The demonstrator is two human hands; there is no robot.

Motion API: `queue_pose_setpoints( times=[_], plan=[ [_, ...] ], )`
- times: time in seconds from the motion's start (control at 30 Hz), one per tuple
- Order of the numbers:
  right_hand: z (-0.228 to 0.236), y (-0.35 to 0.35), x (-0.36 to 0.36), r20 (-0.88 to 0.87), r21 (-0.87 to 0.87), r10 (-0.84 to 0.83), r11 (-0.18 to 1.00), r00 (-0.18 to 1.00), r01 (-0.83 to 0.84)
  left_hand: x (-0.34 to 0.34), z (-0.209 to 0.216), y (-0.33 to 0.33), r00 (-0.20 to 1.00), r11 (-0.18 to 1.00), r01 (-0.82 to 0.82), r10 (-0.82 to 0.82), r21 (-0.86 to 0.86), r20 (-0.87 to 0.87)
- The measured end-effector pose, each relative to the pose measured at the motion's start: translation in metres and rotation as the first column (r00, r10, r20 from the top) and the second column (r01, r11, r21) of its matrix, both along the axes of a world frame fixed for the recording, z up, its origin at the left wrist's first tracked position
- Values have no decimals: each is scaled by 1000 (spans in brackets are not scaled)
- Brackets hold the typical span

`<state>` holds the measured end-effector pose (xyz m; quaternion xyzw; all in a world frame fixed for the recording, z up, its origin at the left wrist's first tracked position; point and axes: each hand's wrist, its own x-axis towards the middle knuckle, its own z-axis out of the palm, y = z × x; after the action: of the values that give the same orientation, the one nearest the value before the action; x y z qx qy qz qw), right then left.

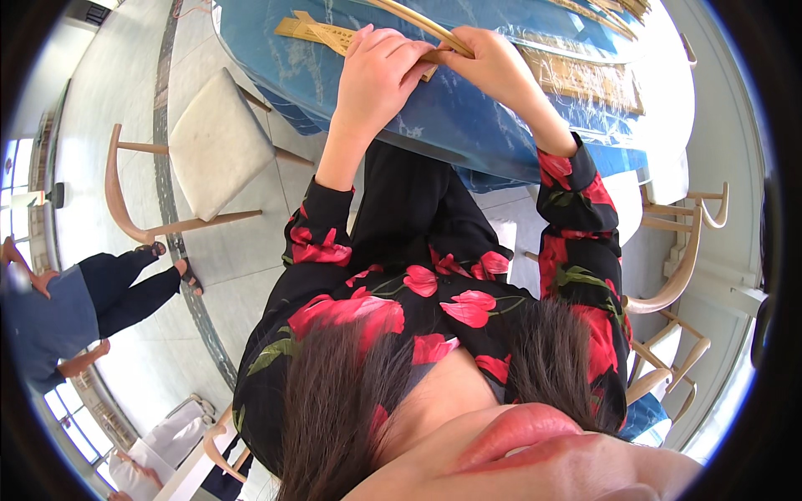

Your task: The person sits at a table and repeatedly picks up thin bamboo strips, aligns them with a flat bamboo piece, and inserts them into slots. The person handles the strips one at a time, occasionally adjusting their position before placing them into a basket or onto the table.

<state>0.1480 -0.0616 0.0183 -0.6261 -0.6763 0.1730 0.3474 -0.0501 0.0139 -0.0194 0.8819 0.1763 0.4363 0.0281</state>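
Both of my hands meet above the near edge of a table under a blue cloth (284, 71) with clear plastic over it. My right hand (493, 67) is closed, pinching a long, thin bamboo strip (413, 17) that runs up and left past the top of the picture. My left hand (380, 75) is curled with its fingers together, the tips close to the right hand's; what lies beneath them is mostly hidden. A small light wood end (428, 73) shows under its fingertips. Left of that hand lies a flat yellow piece (313, 32) with slanting ends and small dark marks.
A flat bamboo slab (585, 79) under plastic lies right of my hands. Several thin strips (601, 17) are piled at the far right. A padded wooden chair (221, 142) stands left, with more chairs (681, 250) at the right. Another person (75, 301) stands at the left.
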Motion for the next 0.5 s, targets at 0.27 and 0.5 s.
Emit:
queue_pose_setpoints(
  times=[0.27,0.5],
  plan=[
    [-1,1,0,-90,-17,-23,1000,996,22,3,8,-13,986,981,-165,161,107,42],
    [1,4,14,-327,-6,12,1000,945,-15,9,20,-15,967,930,-251,232,268,102]
  ],
)
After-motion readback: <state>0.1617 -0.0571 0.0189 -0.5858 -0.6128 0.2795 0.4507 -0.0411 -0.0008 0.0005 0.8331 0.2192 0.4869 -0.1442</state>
